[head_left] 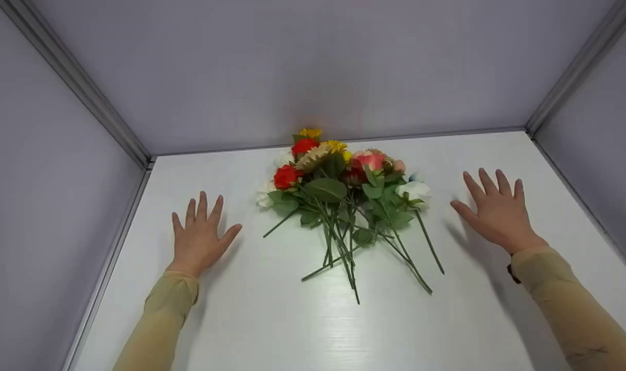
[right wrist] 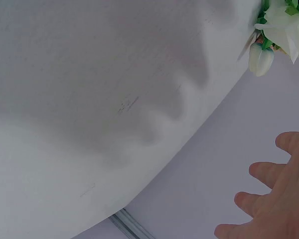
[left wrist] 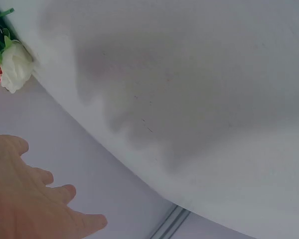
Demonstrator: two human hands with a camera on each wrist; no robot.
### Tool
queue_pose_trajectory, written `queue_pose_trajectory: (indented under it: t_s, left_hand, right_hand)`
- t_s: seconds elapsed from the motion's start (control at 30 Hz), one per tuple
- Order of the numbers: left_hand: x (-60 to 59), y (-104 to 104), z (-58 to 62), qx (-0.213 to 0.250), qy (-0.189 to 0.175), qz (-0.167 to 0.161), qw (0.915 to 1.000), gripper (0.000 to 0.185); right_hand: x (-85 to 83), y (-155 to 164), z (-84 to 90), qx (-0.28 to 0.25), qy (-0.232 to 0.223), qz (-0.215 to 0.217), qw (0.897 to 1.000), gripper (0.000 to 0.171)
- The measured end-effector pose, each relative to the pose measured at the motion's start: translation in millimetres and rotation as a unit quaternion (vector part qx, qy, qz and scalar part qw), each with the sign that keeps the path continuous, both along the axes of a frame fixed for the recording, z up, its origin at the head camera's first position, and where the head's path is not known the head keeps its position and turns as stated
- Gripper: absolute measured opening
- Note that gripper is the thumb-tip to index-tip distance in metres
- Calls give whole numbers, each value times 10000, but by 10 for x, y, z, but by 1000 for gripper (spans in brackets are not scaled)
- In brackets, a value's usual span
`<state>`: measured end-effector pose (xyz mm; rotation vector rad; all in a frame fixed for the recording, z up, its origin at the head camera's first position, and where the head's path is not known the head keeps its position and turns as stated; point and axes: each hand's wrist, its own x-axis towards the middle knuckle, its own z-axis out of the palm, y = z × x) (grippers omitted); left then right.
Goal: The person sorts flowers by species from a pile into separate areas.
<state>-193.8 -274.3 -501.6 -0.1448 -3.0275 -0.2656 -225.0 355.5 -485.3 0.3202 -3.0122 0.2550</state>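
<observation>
A loose bunch of artificial flowers (head_left: 344,190) lies on the white table (head_left: 292,319), red, yellow, pink and white heads toward the back wall, green stems fanned toward me. My left hand (head_left: 199,234) hovers flat, fingers spread, left of the bunch and holds nothing. My right hand (head_left: 493,208) hovers the same way on the right, palm down, empty. In the left wrist view a white flower (left wrist: 15,67) shows at the top left above my fingers (left wrist: 55,194). A white flower and bud (right wrist: 276,35) show at the top right of the right wrist view, my fingers (right wrist: 274,172) below.
Grey walls close in the table on the left, back and right, with metal rails (head_left: 86,87) in the corners. Bare white tabletop lies in front of the stems and under both hands.
</observation>
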Motion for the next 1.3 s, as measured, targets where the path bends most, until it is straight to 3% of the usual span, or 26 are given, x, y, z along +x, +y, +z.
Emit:
queue_pose_trajectory:
  t_s: [0.63,0.83,0.93,1.07,1.17,1.3]
  left_hand:
    - [-1,56,-12,-64,-223,-3,9997,88]
    - [-2,240,27,-54,-293,-215,9993,88]
    - [5,567,125,-120,-299,-599,9977,88]
    - [12,1295,309,-451,-278,-1525,9869,88]
    - [29,1936,407,-842,-412,-2314,9683,88]
    - [41,2721,422,-1329,-739,-3124,9377,80]
  right_hand:
    - [-10,-88,-47,-27,73,124,9999,81]
    - [-6,-110,-82,14,72,184,9998,80]
    - [-21,-139,-92,76,71,231,9997,78]
    - [-31,-186,-81,99,122,264,9995,72]
    - [-33,-219,-72,84,193,305,9993,68]
    - [-30,-241,-80,103,255,316,9991,65]
